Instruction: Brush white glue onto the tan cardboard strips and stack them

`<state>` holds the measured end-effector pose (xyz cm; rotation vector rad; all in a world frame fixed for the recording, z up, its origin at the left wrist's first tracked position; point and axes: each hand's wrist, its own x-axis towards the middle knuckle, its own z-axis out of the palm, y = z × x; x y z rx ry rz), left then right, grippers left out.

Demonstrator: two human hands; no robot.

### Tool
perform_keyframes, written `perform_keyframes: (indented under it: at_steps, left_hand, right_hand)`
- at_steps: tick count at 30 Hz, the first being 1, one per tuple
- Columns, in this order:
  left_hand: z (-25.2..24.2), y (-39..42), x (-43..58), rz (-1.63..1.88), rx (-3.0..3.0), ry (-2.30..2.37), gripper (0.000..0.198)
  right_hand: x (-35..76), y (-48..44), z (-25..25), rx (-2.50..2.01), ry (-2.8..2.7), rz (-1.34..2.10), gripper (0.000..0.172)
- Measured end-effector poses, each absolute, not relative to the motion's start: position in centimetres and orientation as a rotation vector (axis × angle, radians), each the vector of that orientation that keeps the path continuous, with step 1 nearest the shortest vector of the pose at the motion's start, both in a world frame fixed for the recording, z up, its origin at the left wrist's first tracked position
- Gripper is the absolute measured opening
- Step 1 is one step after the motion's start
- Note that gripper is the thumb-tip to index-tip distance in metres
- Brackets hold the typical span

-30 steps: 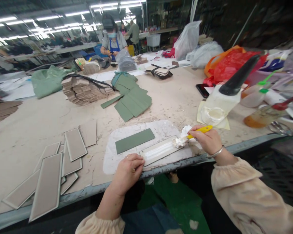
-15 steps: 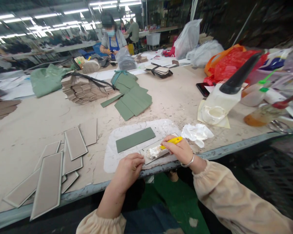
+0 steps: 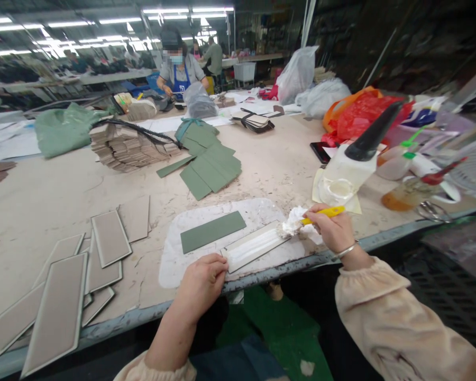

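My right hand (image 3: 333, 227) is closed round the yellow handle of a brush (image 3: 324, 212); its head, loaded with white paste, rests at the right end of a narrow panel (image 3: 257, 246). White paste streaks run along the panel. At the panel's left end, my left hand (image 3: 204, 275) pinches its corner. Both lie over a whitish sheet (image 3: 170, 264) at the table's front edge. Behind the panel, a green strip (image 3: 213, 232) lies flat on the same sheet. Crumpled white paper (image 3: 313, 233) sits partly behind the brush and my right hand.
Bordered beige panels (image 3: 59, 307) overlap at front left, some past the edge. Green pieces (image 3: 212, 164) and a beige stack (image 3: 130, 145) lie farther back. At right stand a white glue container (image 3: 347, 172) and a jar (image 3: 404, 194). A person (image 3: 178, 69) is across the table.
My right hand and the brush have moved right along the panel, leaving white streaks on it. My left hand still holds the left end. The whole view has shifted slightly.
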<state>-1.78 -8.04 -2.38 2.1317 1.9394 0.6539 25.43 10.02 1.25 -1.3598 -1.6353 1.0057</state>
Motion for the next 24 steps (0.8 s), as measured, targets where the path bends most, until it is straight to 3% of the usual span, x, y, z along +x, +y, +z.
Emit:
perform_keyframes:
  at_steps: [8,19,24]
  left_hand:
    - [-2.1,-7.8,-1.5,0.648,2.134,1.950,0.020]
    - [-1.2,-8.0,-1.2,0.540,2.040,1.968,0.021]
    - [-1.0,-7.9,-1.2,0.530,2.050,1.952,0.020]
  right_hand:
    - [20.4,6.7,-0.2,-1.144,-1.754,1.428,0.022]
    - [23.5,10.1,0.9,-1.493,-1.787,0.861,0.026]
    - [21.4,7.8,1.1,-1.323,-1.598,1.194,0.025]
